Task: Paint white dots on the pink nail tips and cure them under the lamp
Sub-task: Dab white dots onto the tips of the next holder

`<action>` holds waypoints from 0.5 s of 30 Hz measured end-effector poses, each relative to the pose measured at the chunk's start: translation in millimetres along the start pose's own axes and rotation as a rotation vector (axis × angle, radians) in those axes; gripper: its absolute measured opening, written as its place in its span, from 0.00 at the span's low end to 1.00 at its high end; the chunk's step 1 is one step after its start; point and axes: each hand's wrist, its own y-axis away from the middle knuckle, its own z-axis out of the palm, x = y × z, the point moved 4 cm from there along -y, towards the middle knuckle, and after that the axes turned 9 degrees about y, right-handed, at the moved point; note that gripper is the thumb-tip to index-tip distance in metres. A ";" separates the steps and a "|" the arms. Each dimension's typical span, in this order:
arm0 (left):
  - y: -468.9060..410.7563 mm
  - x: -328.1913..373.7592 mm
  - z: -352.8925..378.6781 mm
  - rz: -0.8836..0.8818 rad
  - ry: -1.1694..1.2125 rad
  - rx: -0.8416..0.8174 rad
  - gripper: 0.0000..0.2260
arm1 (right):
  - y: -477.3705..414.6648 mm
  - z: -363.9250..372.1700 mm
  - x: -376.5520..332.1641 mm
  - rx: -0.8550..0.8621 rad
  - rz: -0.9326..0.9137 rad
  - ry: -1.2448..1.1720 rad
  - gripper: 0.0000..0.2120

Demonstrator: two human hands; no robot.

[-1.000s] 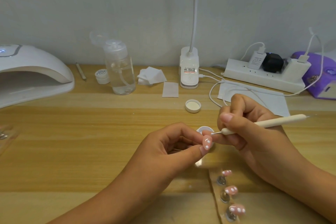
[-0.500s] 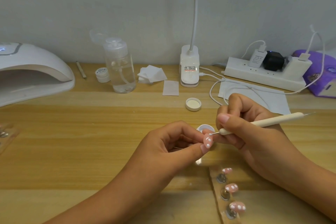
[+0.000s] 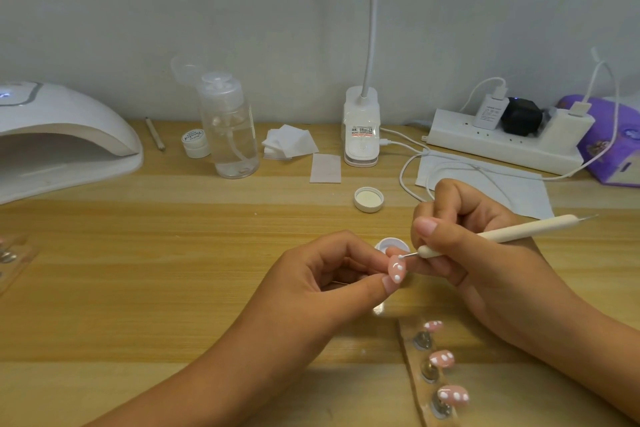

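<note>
My left hand (image 3: 322,282) pinches a pink nail tip (image 3: 397,271) with white dots between thumb and fingertips. My right hand (image 3: 474,253) grips a cream dotting pen (image 3: 502,233); its metal point touches the top edge of that tip. Just behind the fingers sits a small white paint pot (image 3: 390,244), mostly hidden. Three more dotted pink tips (image 3: 442,358) stand on a clear holder strip (image 3: 412,357) at the lower right. The white curing lamp (image 3: 65,139) sits at the far left.
A loose white cap (image 3: 369,199) lies behind my hands. At the back stand a clear pump bottle (image 3: 230,125), a small white jar (image 3: 194,143), cotton pads (image 3: 289,146), a desk lamp base (image 3: 361,128), a power strip (image 3: 502,140) with cables and a paper sheet (image 3: 519,191).
The pen's point has come down from the paint pot onto the upper edge of the held tip. My hands have barely shifted.
</note>
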 end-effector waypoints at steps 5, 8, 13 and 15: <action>-0.3 -0.5 -0.4 -0.001 -0.004 0.009 0.01 | -0.4 -1.1 0.9 -0.033 -0.004 0.025 0.10; 0.1 0.2 0.3 -0.006 0.002 0.009 0.01 | -0.3 -1.7 1.9 -0.033 -0.003 0.016 0.09; 0.5 0.4 -0.2 -0.013 -0.007 0.012 0.01 | -0.8 -1.9 2.3 -0.018 0.007 0.023 0.09; 0.7 0.3 -0.3 -0.015 -0.005 0.012 0.01 | -0.9 -2.0 2.6 -0.017 0.007 0.025 0.09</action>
